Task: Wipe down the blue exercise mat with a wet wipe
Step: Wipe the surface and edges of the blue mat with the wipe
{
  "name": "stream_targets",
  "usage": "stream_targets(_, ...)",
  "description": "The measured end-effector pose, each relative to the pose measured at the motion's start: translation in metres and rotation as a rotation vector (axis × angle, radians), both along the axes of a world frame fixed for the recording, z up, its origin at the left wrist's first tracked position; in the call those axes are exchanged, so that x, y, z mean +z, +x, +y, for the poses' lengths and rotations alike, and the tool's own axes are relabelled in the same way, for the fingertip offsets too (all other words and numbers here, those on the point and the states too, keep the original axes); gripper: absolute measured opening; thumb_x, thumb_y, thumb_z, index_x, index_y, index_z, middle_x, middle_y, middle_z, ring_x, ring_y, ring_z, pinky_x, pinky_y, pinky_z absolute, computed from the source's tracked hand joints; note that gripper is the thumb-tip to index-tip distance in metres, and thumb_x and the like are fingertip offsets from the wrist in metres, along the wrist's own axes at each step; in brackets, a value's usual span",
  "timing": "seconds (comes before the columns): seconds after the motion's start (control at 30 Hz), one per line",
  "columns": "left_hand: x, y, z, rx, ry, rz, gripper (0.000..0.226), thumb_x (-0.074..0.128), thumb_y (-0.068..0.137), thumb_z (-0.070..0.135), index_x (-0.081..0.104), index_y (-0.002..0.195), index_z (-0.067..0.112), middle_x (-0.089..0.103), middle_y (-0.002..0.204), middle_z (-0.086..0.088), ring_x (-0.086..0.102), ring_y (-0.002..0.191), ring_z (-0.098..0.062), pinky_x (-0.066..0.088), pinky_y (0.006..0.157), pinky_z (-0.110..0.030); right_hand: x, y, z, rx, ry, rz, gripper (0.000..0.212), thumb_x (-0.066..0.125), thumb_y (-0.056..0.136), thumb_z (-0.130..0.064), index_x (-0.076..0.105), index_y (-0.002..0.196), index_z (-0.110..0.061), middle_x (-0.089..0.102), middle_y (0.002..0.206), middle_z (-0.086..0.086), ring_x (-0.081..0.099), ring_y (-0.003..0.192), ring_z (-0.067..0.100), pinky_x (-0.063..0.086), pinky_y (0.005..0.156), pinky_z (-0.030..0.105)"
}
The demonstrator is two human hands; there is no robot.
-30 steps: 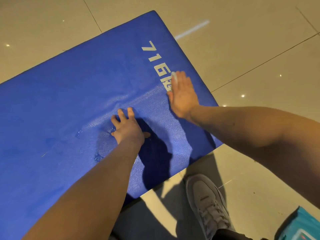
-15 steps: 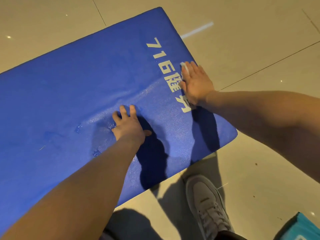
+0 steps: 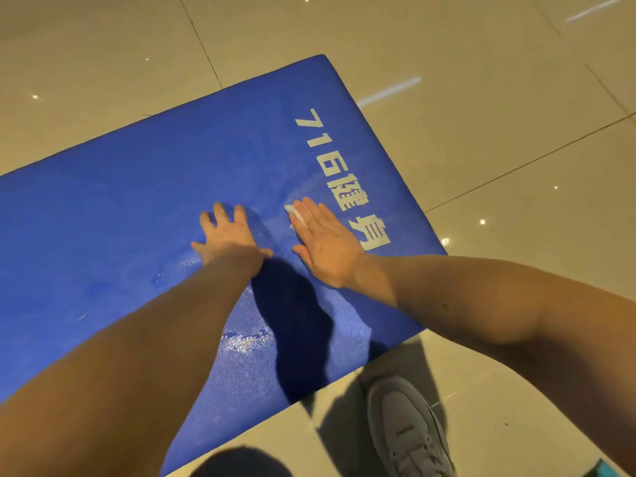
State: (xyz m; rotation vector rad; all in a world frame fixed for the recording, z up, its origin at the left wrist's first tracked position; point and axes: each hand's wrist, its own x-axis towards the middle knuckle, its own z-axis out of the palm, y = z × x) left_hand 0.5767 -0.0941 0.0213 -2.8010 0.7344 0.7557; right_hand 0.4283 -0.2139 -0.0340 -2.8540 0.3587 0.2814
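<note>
**A:** What is down there?

**B:** A blue mat (image 3: 137,208) lies flat on the floor (image 3: 481,98). The floor is shiny tan tiles with thin dark lines between them. Little lights shine in it.

**A:** Is the mat dry?

**B:** No. A wet patch (image 3: 244,342) glitters near its close edge.

**A:** Can you read anything?

**B:** White writing (image 3: 330,166) runs along the mat's right end. It says "716", then some Chinese signs.

**A:** Where are the hands?

**B:** Both lie flat on the mat, near each other. The left hand (image 3: 229,235) has its fingers spread and holds nothing. The right hand (image 3: 327,242) has straight fingers that press a white wipe (image 3: 295,212) down, just left of the writing.

**A:** Anything else?

**B:** A grey shoe (image 3: 409,432) stands on the floor by the mat's close edge.
</note>
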Motion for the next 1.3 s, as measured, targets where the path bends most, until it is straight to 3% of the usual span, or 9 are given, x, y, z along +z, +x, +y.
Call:
stream_targets(0.13,-0.004,0.009,0.001,0.046,0.036,0.130,0.117,0.079,0.076,0.061,-0.001,0.158,0.041,-0.011,0.166,0.005,-0.009,0.153,-0.030,0.041,0.106,-0.064,0.005,-0.007,-0.046,-0.010,-0.013,-0.001,0.066,0.031,0.103,-0.042,0.013,0.158,-0.010,0.019,0.164,0.013,0.012,0.152,0.030,0.007,0.125,0.043)
stream_targets(0.33,-0.002,0.007,-0.001,0.073,0.021,0.131,0.115,0.080,0.079,0.056,-0.001,0.159,0.040,-0.014,0.166,0.006,-0.011,0.153,-0.031,0.036,0.107,-0.068,0.007,-0.012,-0.119,-0.381,-0.104,0.087,0.066,0.015,0.104,-0.044,0.000,0.159,-0.010,0.004,0.166,0.011,0.000,0.153,0.028,0.003,0.125,0.043)
stream_targets(0.47,-0.002,0.007,0.000,0.056,0.028,0.132,0.116,0.079,0.079,0.058,-0.003,0.159,0.041,-0.015,0.166,0.005,-0.011,0.153,-0.032,0.036,0.107,-0.068,0.007,0.011,-0.095,-0.600,-0.131,0.076,0.066,0.016,0.104,-0.041,0.007,0.157,-0.003,0.015,0.163,0.013,0.011,0.150,0.034,0.013,0.123,0.047)
stream_targets(0.77,-0.004,0.008,-0.002,0.050,0.053,0.124,0.120,0.081,0.074,0.060,-0.002,0.159,0.040,-0.014,0.166,0.004,-0.009,0.152,-0.034,0.038,0.107,-0.066,0.003,0.009,-0.030,-0.059,0.019,-0.060,0.063,0.036,0.105,-0.037,0.020,0.157,-0.005,0.020,0.163,0.013,0.013,0.152,0.031,0.013,0.124,0.046)
stream_targets(0.9,-0.002,0.010,-0.002,0.054,0.059,0.133,0.120,0.082,0.073,0.060,0.000,0.158,0.041,-0.013,0.165,0.004,-0.008,0.152,-0.035,0.040,0.106,-0.065,0.009,0.005,-0.097,-0.232,-0.042,-0.044,0.064,0.027,0.101,-0.040,0.017,0.157,-0.009,0.023,0.161,0.015,0.018,0.149,0.034,0.012,0.124,0.043)
stream_targets(1.03,-0.002,0.010,-0.004,0.059,0.056,0.135,0.120,0.083,0.073,0.059,0.000,0.158,0.041,-0.013,0.165,0.004,-0.008,0.152,-0.035,0.040,0.106,-0.065,0.009,0.004,-0.131,-0.459,-0.146,0.108,0.064,0.015,0.105,-0.040,0.004,0.158,-0.005,0.007,0.165,0.013,0.002,0.153,0.030,0.005,0.124,0.043)
stream_targets(1.13,-0.003,0.010,-0.003,0.052,0.063,0.129,0.119,0.082,0.074,0.059,0.000,0.158,0.042,-0.013,0.165,0.004,-0.007,0.152,-0.035,0.041,0.104,-0.065,0.011,0.022,-0.107,-0.577,-0.133,0.048,0.064,0.021,0.104,-0.039,0.014,0.155,-0.001,0.024,0.158,0.015,0.018,0.146,0.035,0.018,0.121,0.046)
stream_targets(1.23,-0.005,0.011,-0.004,0.054,0.065,0.125,0.119,0.082,0.074,0.059,0.000,0.158,0.042,-0.013,0.165,0.005,-0.006,0.151,-0.034,0.042,0.103,-0.064,0.008,0.034,-0.058,-0.422,-0.045,-0.045,0.061,0.037,0.102,-0.034,0.022,0.151,-0.001,0.032,0.155,0.021,0.025,0.144,0.040,0.025,0.118,0.053)
stream_targets(1.3,-0.005,0.011,-0.004,0.057,0.072,0.118,0.118,0.082,0.075,0.058,0.000,0.158,0.041,-0.013,0.165,0.005,-0.006,0.152,-0.034,0.042,0.104,-0.064,0.002,0.035,-0.026,-0.253,0.034,-0.104,0.064,0.042,0.102,-0.033,0.023,0.154,0.000,0.028,0.158,0.021,0.020,0.148,0.040,0.018,0.121,0.052)
